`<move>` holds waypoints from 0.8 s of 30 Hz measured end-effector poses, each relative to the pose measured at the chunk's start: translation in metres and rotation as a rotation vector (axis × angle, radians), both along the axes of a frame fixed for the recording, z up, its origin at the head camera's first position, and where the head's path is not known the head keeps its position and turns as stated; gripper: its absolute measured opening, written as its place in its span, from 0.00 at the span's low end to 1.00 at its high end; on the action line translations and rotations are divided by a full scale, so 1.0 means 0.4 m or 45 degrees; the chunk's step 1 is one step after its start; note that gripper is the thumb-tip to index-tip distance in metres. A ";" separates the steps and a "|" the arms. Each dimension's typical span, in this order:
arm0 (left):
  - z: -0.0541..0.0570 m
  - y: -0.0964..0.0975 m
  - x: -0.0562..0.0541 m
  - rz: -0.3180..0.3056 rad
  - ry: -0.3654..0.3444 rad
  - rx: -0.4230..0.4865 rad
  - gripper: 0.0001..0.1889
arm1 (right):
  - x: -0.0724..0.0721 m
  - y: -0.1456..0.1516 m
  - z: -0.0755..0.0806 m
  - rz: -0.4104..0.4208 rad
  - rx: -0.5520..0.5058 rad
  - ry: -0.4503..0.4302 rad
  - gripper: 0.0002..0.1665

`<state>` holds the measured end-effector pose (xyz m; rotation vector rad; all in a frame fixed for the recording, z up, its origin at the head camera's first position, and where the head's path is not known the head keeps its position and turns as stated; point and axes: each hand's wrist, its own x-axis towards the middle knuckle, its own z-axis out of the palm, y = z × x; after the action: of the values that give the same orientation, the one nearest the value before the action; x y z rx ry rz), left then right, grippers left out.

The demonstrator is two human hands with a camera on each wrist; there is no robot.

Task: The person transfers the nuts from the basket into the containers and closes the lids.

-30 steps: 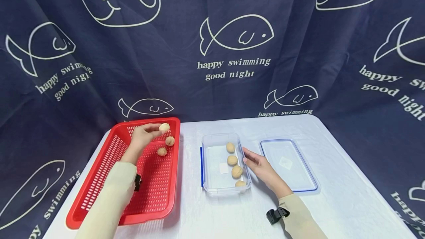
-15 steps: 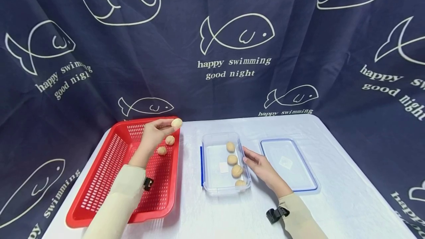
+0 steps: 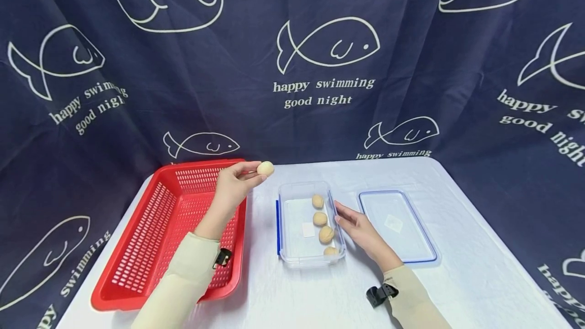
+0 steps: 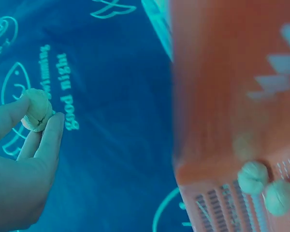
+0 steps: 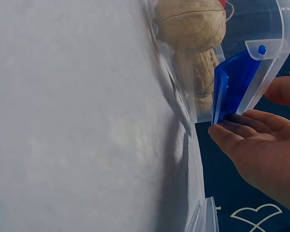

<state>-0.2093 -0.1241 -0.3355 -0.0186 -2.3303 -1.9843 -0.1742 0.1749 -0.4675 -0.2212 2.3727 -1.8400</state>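
In my left hand (image 3: 231, 189), a pale walnut (image 3: 265, 168) is pinched between thumb and fingertips, just beyond the right rim of the red basket (image 3: 151, 296). The left wrist view shows the same walnut (image 4: 37, 110) at the fingertips and two more walnuts (image 4: 253, 178) inside the basket; in the head view my arm hides those two. A clear plastic container (image 3: 292, 263) holds several walnuts (image 3: 326, 235) along its right side. My right hand (image 3: 363, 232) rests against the container's right wall, its fairly straight fingers touching the blue latch flap (image 5: 237, 79).
The container's clear lid (image 3: 396, 248), edged in blue, lies flat on the white-covered table (image 3: 283, 303) to the right, behind my right hand. A blue latch flap (image 3: 278, 227) sticks out on the container's left side. A dark blue fish-print curtain (image 3: 256, 116) hangs behind the table.
My left hand has carried the walnut to the right, from over the basket to past its right rim. The right hand and container have stayed in place.
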 end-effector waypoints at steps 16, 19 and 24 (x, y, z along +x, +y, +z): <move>-0.009 0.139 0.064 -0.100 0.071 0.205 0.17 | -0.002 0.000 -0.001 0.001 0.007 -0.014 0.32; -0.023 0.161 0.071 -0.122 0.065 0.213 0.17 | -0.002 0.000 -0.002 0.003 0.002 -0.017 0.32; -0.057 0.193 0.082 -0.144 0.055 0.196 0.17 | -0.005 0.000 -0.005 -0.002 -0.009 -0.013 0.31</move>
<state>-0.1764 -0.0471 -0.3583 -0.1861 -2.1902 -2.1871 -0.1762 0.1751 -0.4696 -0.2100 2.3609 -1.8462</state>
